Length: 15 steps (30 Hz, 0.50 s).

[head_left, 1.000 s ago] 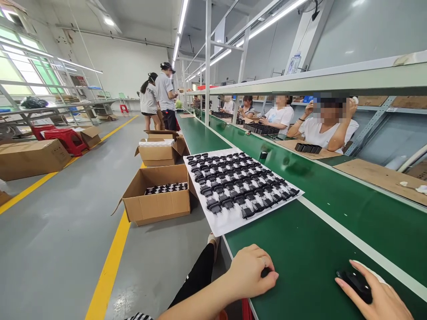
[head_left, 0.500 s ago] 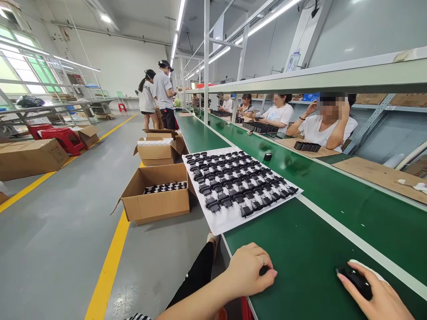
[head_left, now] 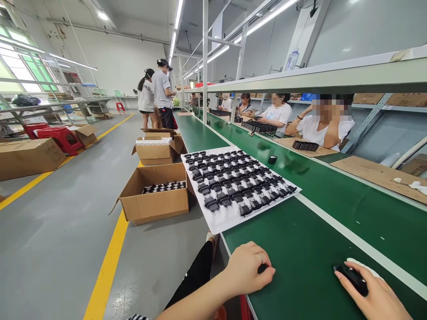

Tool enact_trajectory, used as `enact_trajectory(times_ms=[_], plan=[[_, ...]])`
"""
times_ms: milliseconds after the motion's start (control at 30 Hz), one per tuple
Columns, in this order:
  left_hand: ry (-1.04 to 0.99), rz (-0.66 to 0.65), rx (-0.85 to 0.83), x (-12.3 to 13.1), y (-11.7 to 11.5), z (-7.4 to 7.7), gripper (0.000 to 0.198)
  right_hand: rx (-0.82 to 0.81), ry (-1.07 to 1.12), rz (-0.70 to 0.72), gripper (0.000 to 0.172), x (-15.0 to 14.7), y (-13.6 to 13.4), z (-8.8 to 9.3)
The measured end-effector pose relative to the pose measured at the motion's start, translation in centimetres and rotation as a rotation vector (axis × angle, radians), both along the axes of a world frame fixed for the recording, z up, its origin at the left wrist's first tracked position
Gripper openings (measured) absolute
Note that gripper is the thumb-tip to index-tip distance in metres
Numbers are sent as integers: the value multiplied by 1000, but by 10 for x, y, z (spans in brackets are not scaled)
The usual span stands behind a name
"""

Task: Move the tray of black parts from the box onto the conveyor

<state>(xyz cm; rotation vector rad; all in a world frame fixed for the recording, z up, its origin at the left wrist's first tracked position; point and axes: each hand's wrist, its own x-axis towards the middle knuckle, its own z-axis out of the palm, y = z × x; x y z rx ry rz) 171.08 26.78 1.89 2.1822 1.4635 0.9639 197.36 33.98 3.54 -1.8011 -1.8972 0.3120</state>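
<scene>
My left hand (head_left: 250,269) rests at the near edge of the green bench, fingers curled round a small black part (head_left: 263,268); most of that part is hidden. Over the green surface at the lower right, my right hand (head_left: 378,284) grips a glossy black plastic piece (head_left: 352,279) between thumb and fingers. Something white (head_left: 365,267) shows just behind its index finger; I cannot tell what it is. Beyond my left hand lies a white foam tray (head_left: 218,222), filled with rows of black plug-like parts (head_left: 233,184). Its near left corner has bare slots.
Open cardboard boxes (head_left: 156,202) stand on the floor left of the bench, one holding similar parts. A small black round piece (head_left: 272,159) sits on the green belt (head_left: 333,191). Co-workers sit across it. A white shelf (head_left: 316,80) runs above the belt.
The round black piece and white specks on the belt have shifted slightly right and nearer. Both hands keep nearly the same pose; the view has moved a little.
</scene>
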Motion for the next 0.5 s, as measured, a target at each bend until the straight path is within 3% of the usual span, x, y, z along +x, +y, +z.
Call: enact_trajectory(times_ms=[500], plan=[[-73, 2, 0, -1, -1, 5, 9, 47, -135, 33, 56, -2, -5, 1]])
